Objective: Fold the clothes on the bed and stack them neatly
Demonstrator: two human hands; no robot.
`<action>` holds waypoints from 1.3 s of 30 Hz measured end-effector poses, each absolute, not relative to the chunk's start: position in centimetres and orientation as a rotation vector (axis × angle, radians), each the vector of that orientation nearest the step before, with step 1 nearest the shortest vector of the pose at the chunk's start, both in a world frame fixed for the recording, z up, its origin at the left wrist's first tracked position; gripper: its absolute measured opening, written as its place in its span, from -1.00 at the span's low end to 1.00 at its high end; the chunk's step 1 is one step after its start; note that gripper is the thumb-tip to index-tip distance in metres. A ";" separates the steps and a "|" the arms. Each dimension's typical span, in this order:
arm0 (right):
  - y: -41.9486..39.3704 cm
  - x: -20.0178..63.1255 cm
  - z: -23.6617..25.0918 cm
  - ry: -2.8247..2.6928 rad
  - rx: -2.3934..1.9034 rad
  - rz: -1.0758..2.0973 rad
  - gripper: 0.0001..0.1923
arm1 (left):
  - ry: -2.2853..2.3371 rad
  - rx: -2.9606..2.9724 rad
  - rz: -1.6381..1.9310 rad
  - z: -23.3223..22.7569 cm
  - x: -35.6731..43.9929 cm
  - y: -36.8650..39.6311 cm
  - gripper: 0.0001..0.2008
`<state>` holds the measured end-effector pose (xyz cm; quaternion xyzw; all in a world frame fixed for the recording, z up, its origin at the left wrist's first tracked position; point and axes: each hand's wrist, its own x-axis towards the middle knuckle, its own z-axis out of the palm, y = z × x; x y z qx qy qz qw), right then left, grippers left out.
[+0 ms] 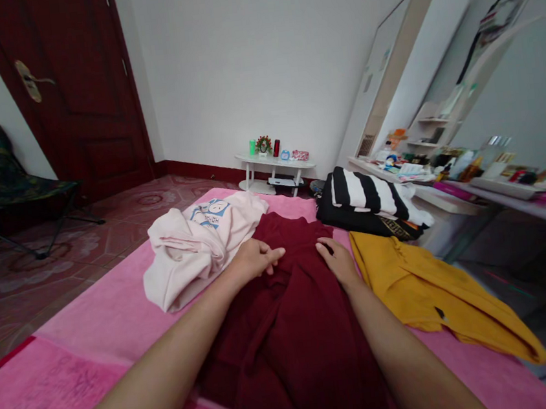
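Observation:
A dark red garment [291, 333] lies spread lengthwise on the pink blanket [95, 327] in front of me. My left hand [255, 258] rests on its upper left part with the fingers curled around a fold of the cloth. On the upper right part, my right hand [336, 259] presses down, its fingers bent into the fabric. Both forearms stretch out over the garment.
A pale pink sweatshirt [199, 245] lies crumpled at the left, a yellow garment [433, 292] at the right, a black-and-white striped one [370, 201] behind it. A cluttered desk [496, 191], a small white table [273, 165], a folding chair [2, 181] and a dark red door [80, 88] surround the bed.

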<state>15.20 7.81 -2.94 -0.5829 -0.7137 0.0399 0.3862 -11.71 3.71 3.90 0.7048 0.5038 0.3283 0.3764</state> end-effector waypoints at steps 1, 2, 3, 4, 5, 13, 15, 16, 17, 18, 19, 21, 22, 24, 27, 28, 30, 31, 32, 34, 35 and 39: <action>7.8 15.3 -3.0 -1.836 -1.474 0.096 -0.56 | 1.259 1.835 0.761 4.3 -11.8 3.6 -0.63; 7.9 15.4 -3.1 -1.860 -1.476 0.088 -0.58 | 1.216 1.860 0.703 4.4 -11.8 3.5 -0.69; 8.0 15.5 -3.3 -1.880 -1.484 0.080 -0.61 | 1.167 1.884 0.668 4.4 -11.8 3.4 -0.75; 8.2 15.6 -3.4 -1.892 -1.492 0.071 -0.63 | 1.124 1.914 0.652 4.2 -11.8 3.4 -0.77; 8.3 15.7 -3.5 -1.898 -1.496 0.065 -0.64 | 1.098 1.951 0.656 3.9 -11.7 3.5 -0.74; 8.0 15.3 -3.1 -2.023 -1.608 0.227 -0.60 | 0.987 2.080 0.752 1.2 -10.9 3.8 -0.79; 7.2 15.3 -2.5 -2.068 -1.643 0.292 -0.57 | 0.921 2.025 0.758 1.0 -11.1 3.8 -0.83; 6.6 15.4 -2.2 -2.082 -1.646 0.318 -0.55 | 0.887 2.000 0.760 1.0 -11.2 3.8 -0.85; 5.9 15.5 -2.0 -2.081 -1.639 0.334 -0.51 | 0.852 1.982 0.761 0.9 -11.3 3.8 -0.86; 5.0 15.6 -1.8 -2.061 -1.621 0.337 -0.46 | 0.820 1.971 0.762 1.0 -11.4 3.9 -0.87; 3.9 15.7 -1.7 -2.026 -1.592 0.328 -0.42 | 0.792 1.967 0.760 1.0 -11.6 3.9 -0.86; 1.6 15.8 -1.6 -1.947 -1.506 0.314 -0.36 | 0.753 1.976 0.749 1.2 -11.9 3.9 -0.84; 0.4 15.8 -1.5 -1.926 -1.450 0.330 -0.34 | 0.741 1.986 0.742 1.4 -12.0 3.9 -0.83; -1.8 15.7 -1.3 -1.932 -1.333 0.413 -0.32 | 0.736 1.992 0.740 1.7 -12.3 3.8 -0.82; -3.8 15.5 -0.3 -1.964 -1.234 0.537 -0.38 | 0.773 1.918 0.731 2.1 -12.7 3.7 -0.82; -4.1 15.4 0.2 -1.972 -1.220 0.560 -0.43 | 0.790 1.881 0.722 2.1 -12.7 3.7 -0.82; -4.4 15.3 1.0 -1.995 -1.201 0.604 -0.55 | 0.817 1.813 0.711 2.2 -12.9 3.7 -0.83; -4.5 15.3 1.4 -2.015 -1.189 0.629 -0.60 | 0.823 1.782 0.711 2.2 -13.0 3.8 -0.84; -4.6 15.2 1.8 -2.037 -1.174 0.650 -0.64 | 0.822 1.743 0.720 2.2 -13.1 3.8 -0.85; -4.8 15.2 2.5 -2.110 -1.144 0.692 -0.67 | 0.793 1.623 0.766 2.2 -13.4 3.8 -0.87; -5.0 15.2 3.0 -2.154 -1.133 0.714 -0.65 | 0.771 1.548 0.794 2.2 -13.6 3.8 -0.88; -6.4 15.1 4.6 -2.313 -1.204 0.892 -0.39 | 0.754 1.301 0.884 2.0 -14.1 3.8 -0.87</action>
